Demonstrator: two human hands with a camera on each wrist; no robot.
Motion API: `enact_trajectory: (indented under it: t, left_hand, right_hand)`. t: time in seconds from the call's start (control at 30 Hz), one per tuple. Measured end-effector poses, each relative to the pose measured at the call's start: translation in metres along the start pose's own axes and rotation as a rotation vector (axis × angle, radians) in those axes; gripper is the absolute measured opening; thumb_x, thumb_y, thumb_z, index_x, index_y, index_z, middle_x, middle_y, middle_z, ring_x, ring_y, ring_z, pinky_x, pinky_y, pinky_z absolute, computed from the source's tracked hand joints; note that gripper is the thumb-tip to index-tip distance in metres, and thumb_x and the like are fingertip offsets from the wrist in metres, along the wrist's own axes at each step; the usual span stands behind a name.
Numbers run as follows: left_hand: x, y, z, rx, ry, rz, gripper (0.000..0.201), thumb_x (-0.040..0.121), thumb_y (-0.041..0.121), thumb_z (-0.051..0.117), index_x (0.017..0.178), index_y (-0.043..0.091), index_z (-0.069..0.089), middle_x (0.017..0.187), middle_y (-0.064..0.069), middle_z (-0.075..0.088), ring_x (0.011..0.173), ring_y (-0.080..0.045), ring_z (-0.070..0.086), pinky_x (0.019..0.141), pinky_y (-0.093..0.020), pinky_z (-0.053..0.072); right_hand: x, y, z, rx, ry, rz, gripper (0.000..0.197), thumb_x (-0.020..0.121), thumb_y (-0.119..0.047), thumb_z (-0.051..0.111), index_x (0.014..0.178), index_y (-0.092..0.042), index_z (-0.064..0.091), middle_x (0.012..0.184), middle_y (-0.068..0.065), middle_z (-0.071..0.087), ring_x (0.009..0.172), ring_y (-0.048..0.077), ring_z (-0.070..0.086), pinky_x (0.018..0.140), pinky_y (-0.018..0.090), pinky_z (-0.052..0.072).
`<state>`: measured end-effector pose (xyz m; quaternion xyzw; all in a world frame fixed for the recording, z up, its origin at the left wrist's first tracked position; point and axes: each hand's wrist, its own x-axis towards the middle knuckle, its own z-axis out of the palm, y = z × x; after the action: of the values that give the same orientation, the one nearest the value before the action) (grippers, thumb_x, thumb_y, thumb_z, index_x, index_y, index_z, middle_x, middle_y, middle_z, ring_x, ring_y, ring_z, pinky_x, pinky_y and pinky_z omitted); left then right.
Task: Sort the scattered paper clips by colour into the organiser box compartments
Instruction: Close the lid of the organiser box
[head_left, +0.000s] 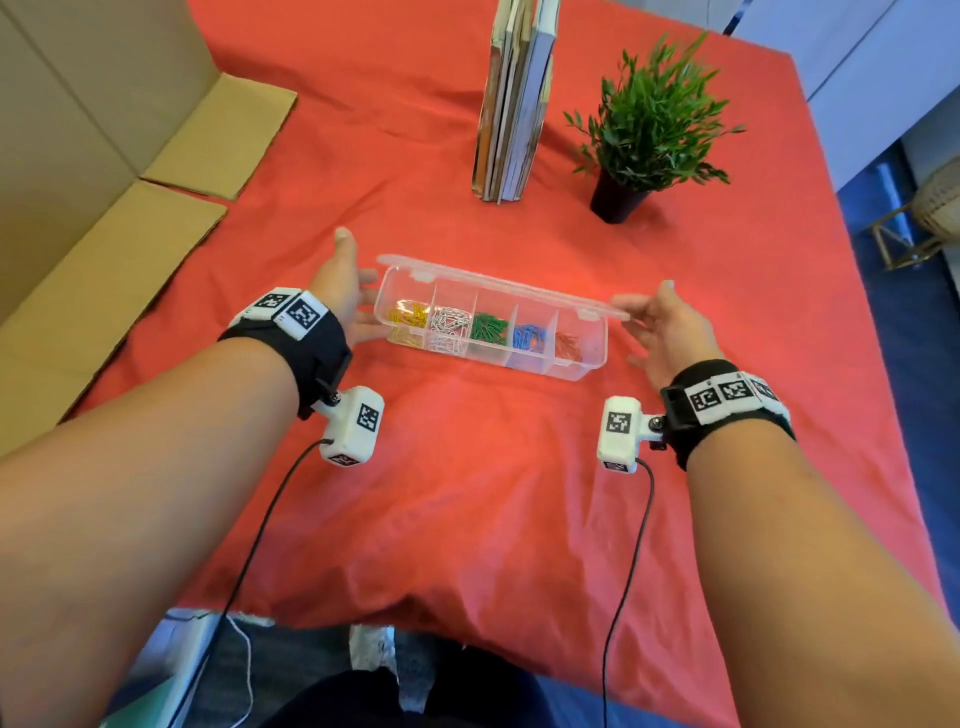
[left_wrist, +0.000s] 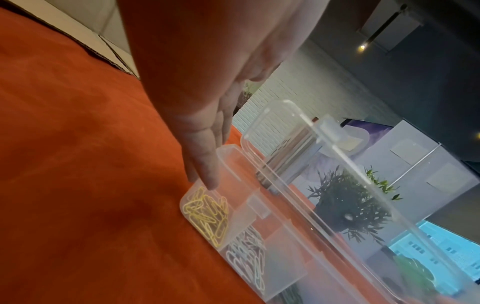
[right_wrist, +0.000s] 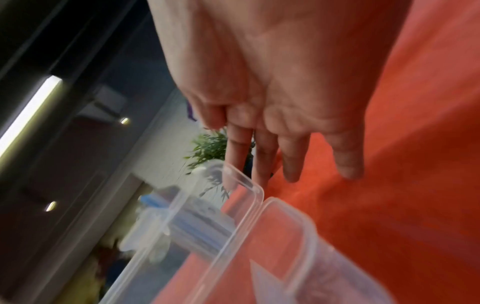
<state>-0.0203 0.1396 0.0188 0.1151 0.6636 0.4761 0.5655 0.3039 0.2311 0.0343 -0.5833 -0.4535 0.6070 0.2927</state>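
A clear organiser box (head_left: 582, 364) lies on the red cloth, its lid (head_left: 498, 283) half raised. Its compartments hold, left to right, yellow clips (head_left: 408, 314), white clips (head_left: 452, 325), green clips (head_left: 488, 327), blue clips (head_left: 530, 335) and red clips (head_left: 569, 343). My left hand (head_left: 348, 291) has straight fingers (left_wrist: 205, 164) that touch the box's left end beside the yellow clips (left_wrist: 207, 214). My right hand (head_left: 660, 322) reaches the lid's right end; its straight fingers (right_wrist: 236, 156) touch the lid corner (right_wrist: 249, 185). No loose clips show on the cloth.
Upright books (head_left: 514, 98) and a potted plant (head_left: 649, 119) stand behind the box. Cardboard flaps (head_left: 104, 270) lie along the left. The table's right edge (head_left: 852, 291) drops to a blue floor. Cables hang from both wrist cameras.
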Motion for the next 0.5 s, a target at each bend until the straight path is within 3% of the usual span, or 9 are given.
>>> enact_trajectory:
  t: [0.07, 0.13, 0.2, 0.23, 0.33, 0.43, 0.5]
  left_hand:
    - [-0.007, 0.001, 0.001, 0.037, -0.042, 0.001, 0.066, 0.086, 0.068, 0.025, 0.106, 0.014, 0.056, 0.102, -0.007, 0.065, 0.087, -0.027, 0.064, 0.071, -0.037, 0.054]
    - [-0.01, 0.001, 0.001, 0.127, -0.04, 0.013, 0.042, 0.09, 0.048, 0.045, 0.11, 0.013, 0.059, 0.104, -0.006, 0.065, 0.078, -0.023, 0.064, 0.059, -0.031, 0.055]
    - [-0.009, -0.001, 0.0, 0.224, -0.012, 0.042, 0.033, 0.089, 0.02, 0.054, 0.121, 0.012, 0.056, 0.104, -0.008, 0.064, 0.072, -0.019, 0.063, 0.056, -0.03, 0.055]
    - [-0.007, -0.002, -0.001, 0.262, -0.008, 0.056, 0.034, 0.088, 0.013, 0.055, 0.122, 0.012, 0.055, 0.101, -0.007, 0.065, 0.07, -0.018, 0.063, 0.06, -0.03, 0.055]
    - [-0.006, -0.003, -0.002, 0.289, -0.013, 0.069, 0.034, 0.088, 0.013, 0.056, 0.122, 0.014, 0.056, 0.099, -0.006, 0.067, 0.071, -0.017, 0.064, 0.065, -0.031, 0.055]
    - [-0.005, -0.004, -0.001, 0.319, -0.01, 0.095, 0.037, 0.087, 0.005, 0.051, 0.122, 0.016, 0.057, 0.102, -0.009, 0.067, 0.073, -0.018, 0.065, 0.063, -0.029, 0.058]
    - [-0.003, -0.005, -0.003, 0.332, -0.002, 0.104, 0.043, 0.085, 0.001, 0.05, 0.124, 0.017, 0.056, 0.103, -0.01, 0.068, 0.079, -0.021, 0.066, 0.071, -0.032, 0.058]
  right_hand:
    - [-0.006, 0.0, 0.0, -0.357, -0.065, -0.095, 0.034, 0.098, -0.03, 0.042, 0.123, -0.017, 0.06, 0.134, -0.002, 0.054, 0.126, 0.012, 0.044, 0.102, 0.033, 0.033]
    - [-0.01, 0.004, 0.008, -0.765, -0.113, -0.17, 0.052, 0.093, -0.022, 0.052, 0.143, -0.018, 0.039, 0.151, 0.006, 0.033, 0.14, 0.017, 0.031, 0.117, 0.029, 0.021]
    - [-0.018, 0.013, 0.02, -1.025, -0.07, -0.184, 0.069, 0.089, -0.033, 0.056, 0.149, -0.026, 0.022, 0.151, 0.012, 0.023, 0.141, 0.025, 0.027, 0.118, 0.031, 0.02]
    - [-0.02, 0.018, 0.028, -1.074, -0.024, -0.164, 0.075, 0.087, -0.038, 0.057, 0.149, -0.03, 0.017, 0.149, 0.012, 0.02, 0.139, 0.03, 0.028, 0.117, 0.035, 0.023]
    - [-0.023, 0.028, 0.044, -1.195, 0.08, -0.123, 0.073, 0.086, -0.047, 0.053, 0.148, -0.038, 0.016, 0.155, 0.007, 0.007, 0.141, 0.034, 0.02, 0.114, 0.052, 0.024]
    - [-0.019, 0.029, 0.047, -1.321, -0.025, -0.098, 0.074, 0.087, -0.054, 0.048, 0.148, -0.04, 0.009, 0.159, -0.004, -0.015, 0.148, 0.025, 0.002, 0.113, 0.062, 0.013]
    - [-0.016, 0.028, 0.045, -1.41, -0.072, -0.097, 0.081, 0.085, -0.056, 0.05, 0.148, -0.04, 0.002, 0.159, -0.006, -0.017, 0.149, 0.023, 0.0, 0.112, 0.064, 0.01]
